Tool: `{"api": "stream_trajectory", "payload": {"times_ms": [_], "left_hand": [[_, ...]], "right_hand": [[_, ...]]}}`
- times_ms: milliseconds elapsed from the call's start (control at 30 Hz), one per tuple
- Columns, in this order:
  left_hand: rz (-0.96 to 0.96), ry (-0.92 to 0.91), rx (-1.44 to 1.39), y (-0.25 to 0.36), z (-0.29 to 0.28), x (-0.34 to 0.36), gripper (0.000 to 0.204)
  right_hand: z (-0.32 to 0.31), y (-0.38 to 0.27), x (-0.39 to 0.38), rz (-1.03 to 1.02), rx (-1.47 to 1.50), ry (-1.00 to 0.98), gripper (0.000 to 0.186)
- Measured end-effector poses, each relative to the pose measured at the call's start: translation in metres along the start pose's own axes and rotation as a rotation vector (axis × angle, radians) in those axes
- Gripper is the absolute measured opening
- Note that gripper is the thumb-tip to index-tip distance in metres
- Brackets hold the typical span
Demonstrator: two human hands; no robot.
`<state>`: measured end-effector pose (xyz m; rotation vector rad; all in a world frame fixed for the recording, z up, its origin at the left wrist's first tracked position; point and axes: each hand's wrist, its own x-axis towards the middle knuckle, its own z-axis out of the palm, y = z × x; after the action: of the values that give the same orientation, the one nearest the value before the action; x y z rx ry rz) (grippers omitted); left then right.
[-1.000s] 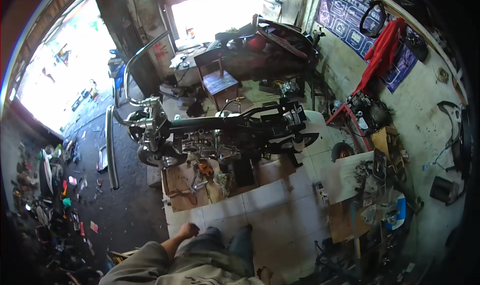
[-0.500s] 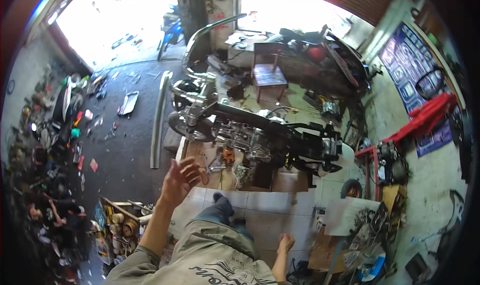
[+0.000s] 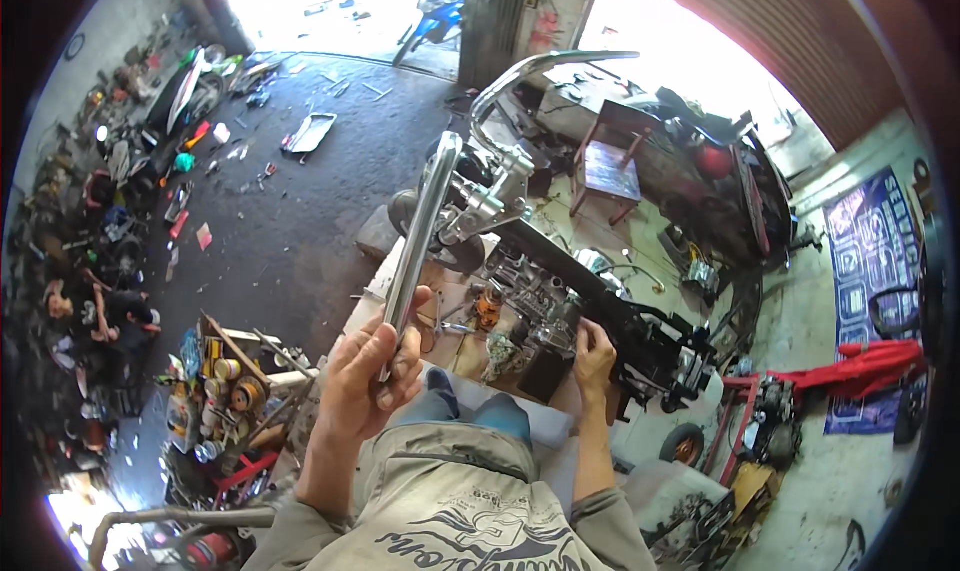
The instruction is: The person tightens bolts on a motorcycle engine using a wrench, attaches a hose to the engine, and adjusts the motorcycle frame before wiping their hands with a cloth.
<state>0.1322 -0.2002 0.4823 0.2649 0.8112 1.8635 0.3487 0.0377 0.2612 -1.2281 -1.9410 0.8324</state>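
A partly stripped motorcycle stands ahead, its bare engine (image 3: 535,301) and black frame (image 3: 575,266) showing. The left arm of its chrome handlebar (image 3: 425,216) points back toward me. My left hand (image 3: 375,366) is wrapped round the near end of that tube, the thumb lying along it. My right hand (image 3: 595,356) is lifted beside the engine and the black frame, its fingers loosely bent and nothing visible in them. Whether its fingertips touch the motorcycle I cannot tell.
Cardboard with an orange part (image 3: 488,307) and tools lies below the engine. A wooden chair (image 3: 608,171) is beyond the motorcycle. A crate of bottles and spools (image 3: 245,391) stands at left. Loose parts litter the left floor. A red metal stand (image 3: 735,421) is at right.
My left hand has closed on the handlebar's near end. My right hand has risen from beside my body to the motorcycle's engine. The view has turned left.
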Motion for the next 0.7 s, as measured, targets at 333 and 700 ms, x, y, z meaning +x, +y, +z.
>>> {"api": "stream_trajectory", "payload": {"times_ms": [333,700], "left_hand": [[0.41,0.552,0.816,-0.028,0.025,-0.005,0.056],[0.545,0.811,1.055,-0.028,0.026,0.012,0.041]], "right_hand": [[0.032,0.016,0.094,-0.41,-0.361,-0.261,0.04],[0.025,0.047,0.11,-0.426,-0.25,-0.285,0.047]]}}
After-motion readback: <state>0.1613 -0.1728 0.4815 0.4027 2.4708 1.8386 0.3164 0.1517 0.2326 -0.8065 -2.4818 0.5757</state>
